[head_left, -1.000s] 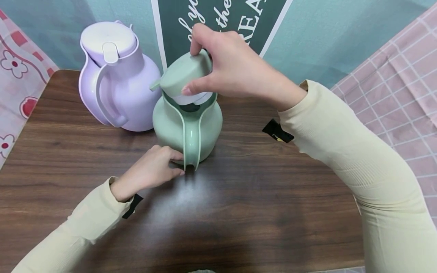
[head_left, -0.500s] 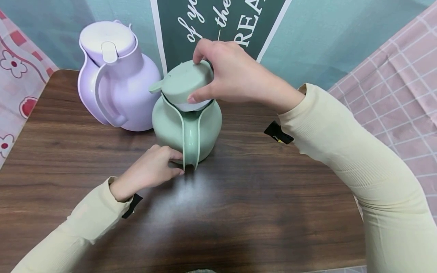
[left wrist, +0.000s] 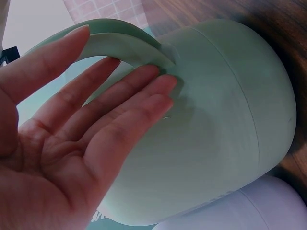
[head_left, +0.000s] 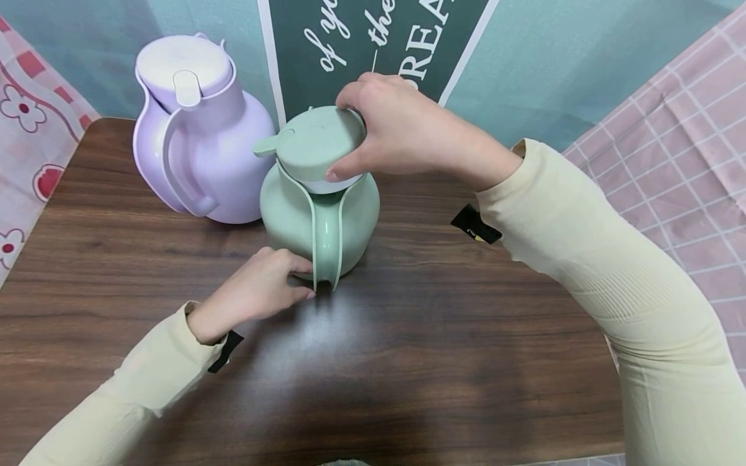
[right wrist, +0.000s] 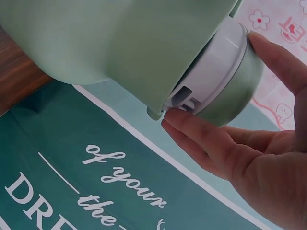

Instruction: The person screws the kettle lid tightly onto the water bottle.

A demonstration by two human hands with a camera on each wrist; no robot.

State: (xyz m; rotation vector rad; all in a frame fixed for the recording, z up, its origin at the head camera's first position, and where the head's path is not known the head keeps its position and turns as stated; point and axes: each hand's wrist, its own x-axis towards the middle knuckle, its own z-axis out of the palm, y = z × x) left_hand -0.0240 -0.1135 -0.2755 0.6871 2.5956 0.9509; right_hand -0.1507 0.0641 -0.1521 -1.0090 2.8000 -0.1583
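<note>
A pale green vacuum jug stands upright on the wooden table, its handle facing me. My right hand grips the round green lid by its side, thumb in front and fingers behind. The lid sits partly in the jug's neck, its lever pointing left. In the right wrist view, a band of its white plug shows above the rim. My left hand is at the lower handle. From the left wrist, its fingers look nearly straight, tips against the jug's body below the handle.
A lilac vacuum jug with its lid on stands close to the green jug's left. Behind both is a teal cloth with a dark green lettered poster. Pink checked cloth hangs at the right, flowered cloth at the left.
My right hand has lowered the lid into the jug's neck and levelled it, so less of the white plug shows. The left hand and both jugs have stayed put.
</note>
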